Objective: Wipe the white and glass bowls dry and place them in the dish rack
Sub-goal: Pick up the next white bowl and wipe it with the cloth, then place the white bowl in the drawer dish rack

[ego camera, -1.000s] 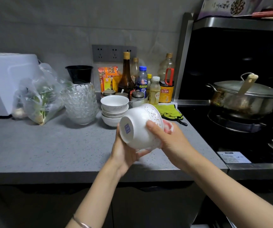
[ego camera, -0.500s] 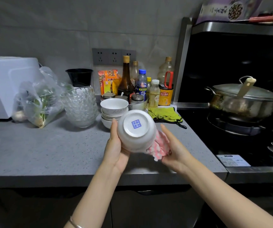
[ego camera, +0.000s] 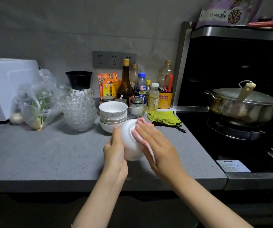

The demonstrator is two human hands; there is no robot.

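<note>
Red-edged Chinese characters beginning "海天" cross the orange label of a dark sauce bottle (ego camera: 165,97) at the back of the counter (ego camera: 50,153). Chinese print also marks a blue-capped bottle (ego camera: 141,92), an orange packet (ego camera: 107,84) and a purple bag (ego camera: 227,14) atop the hood, too blurred to read. A stove-edge sticker (ego camera: 232,166) is illegible.

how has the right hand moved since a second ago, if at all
Yes. The right hand shifted left, toward the stacked white bowls, and now presses the pink cloth flat on the held white bowl's outside.
</note>
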